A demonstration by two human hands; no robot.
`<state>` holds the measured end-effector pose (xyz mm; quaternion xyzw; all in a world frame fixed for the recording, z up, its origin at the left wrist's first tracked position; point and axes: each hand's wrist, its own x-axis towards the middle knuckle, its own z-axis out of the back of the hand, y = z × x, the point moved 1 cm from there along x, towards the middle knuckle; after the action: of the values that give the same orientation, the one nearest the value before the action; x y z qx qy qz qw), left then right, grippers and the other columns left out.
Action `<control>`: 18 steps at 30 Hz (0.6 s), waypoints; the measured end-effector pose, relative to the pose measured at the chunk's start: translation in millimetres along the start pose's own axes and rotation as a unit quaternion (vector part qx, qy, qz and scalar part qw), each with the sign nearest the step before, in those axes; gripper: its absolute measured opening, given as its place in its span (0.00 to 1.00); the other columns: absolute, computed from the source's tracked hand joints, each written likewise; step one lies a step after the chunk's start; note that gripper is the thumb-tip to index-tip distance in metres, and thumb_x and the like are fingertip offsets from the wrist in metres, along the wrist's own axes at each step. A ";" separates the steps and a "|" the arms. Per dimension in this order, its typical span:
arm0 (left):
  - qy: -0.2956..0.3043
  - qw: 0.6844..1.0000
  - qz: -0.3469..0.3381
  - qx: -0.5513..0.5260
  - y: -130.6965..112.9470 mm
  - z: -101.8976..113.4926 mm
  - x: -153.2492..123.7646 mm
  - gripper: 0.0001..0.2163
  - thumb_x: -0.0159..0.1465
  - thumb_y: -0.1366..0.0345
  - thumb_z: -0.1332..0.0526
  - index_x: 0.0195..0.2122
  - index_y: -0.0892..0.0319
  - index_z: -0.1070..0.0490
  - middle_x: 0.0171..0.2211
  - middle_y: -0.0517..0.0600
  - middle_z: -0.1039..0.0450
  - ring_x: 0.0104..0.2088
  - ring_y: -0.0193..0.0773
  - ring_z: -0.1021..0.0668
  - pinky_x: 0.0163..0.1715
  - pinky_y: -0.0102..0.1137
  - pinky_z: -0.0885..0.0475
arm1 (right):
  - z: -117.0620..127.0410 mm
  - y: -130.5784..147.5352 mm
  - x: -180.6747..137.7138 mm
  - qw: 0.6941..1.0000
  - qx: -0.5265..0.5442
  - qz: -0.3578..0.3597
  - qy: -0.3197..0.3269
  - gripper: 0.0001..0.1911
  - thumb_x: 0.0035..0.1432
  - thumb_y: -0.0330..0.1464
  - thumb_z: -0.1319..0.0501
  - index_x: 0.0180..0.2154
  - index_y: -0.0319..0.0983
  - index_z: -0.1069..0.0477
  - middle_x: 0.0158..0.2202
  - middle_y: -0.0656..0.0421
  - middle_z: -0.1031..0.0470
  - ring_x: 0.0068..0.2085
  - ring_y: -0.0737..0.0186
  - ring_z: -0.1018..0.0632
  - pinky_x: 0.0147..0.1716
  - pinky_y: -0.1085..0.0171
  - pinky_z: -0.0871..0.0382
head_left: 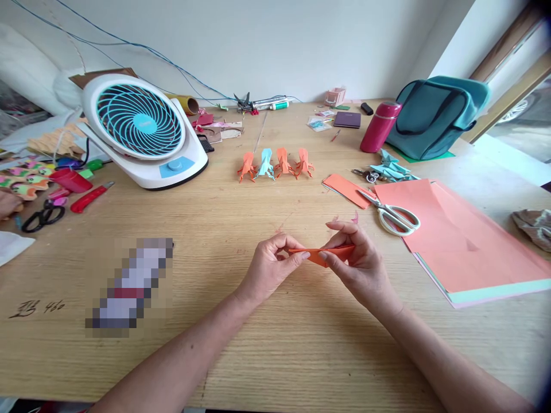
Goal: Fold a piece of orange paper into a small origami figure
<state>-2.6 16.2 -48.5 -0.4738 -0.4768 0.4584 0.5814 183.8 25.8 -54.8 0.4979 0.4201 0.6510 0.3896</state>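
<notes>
Between my two hands is a small folded piece of orange paper (317, 256), held just above the wooden table. My left hand (275, 265) pinches its left end between thumb and fingers. On the other side, my right hand (359, 267) grips the paper with the thumb in front and the fingers behind, the index finger raised. Beyond my hands stand several folded paper figures with thin legs, among them an orange one (247, 167) and a light blue one (266, 164). The underside of the held paper is partly covered by my fingers.
White-handled scissors (398, 219) lie on orange paper strips (348, 190) and large orange sheets (477, 241) at right. A pink bottle (381, 127) and teal bag (434, 117) stand behind. At left are a fan (142, 132), a red knife (90, 198), black scissors (43, 217) and another person's hand (9, 203).
</notes>
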 end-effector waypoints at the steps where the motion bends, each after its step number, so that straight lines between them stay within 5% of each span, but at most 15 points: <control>1: 0.002 1.000 -0.012 0.013 -0.5 0.0 0.0 0.06 0.60 0.65 0.34 0.28 0.60 0.26 0.27 0.47 0.28 0.30 0.33 0.27 0.31 0.29 0.34 | -0.5 0.6 -0.9 1.000 -0.005 0.003 0.004 0.21 0.60 0.35 0.33 0.54 0.47 0.34 0.32 0.62 0.27 0.33 0.61 0.25 0.37 0.60 0.30; 13: -0.019 0.989 -0.116 0.088 -4.1 2.1 -2.0 0.07 0.62 0.68 0.35 0.26 0.59 0.28 0.25 0.45 0.31 0.29 0.33 0.30 0.33 0.30 0.35 | -2.6 -2.6 0.8 0.999 0.020 -0.016 -0.027 0.21 0.57 0.34 0.30 0.51 0.46 0.31 0.34 0.63 0.27 0.35 0.63 0.27 0.39 0.62 0.33; 18: -0.029 0.987 -0.128 0.090 -3.3 2.9 -2.5 0.07 0.62 0.69 0.35 0.26 0.58 0.29 0.26 0.45 0.32 0.29 0.32 0.30 0.32 0.29 0.35 | -3.3 -5.1 2.4 0.990 0.101 -0.095 -0.019 0.11 0.55 0.39 0.29 0.35 0.41 0.27 0.30 0.61 0.25 0.30 0.65 0.28 0.31 0.64 0.33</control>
<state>-5.4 13.6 -45.2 -0.3410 -0.5075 0.4345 0.6614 180.5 29.3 -59.3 0.5049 0.5213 0.5556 0.4057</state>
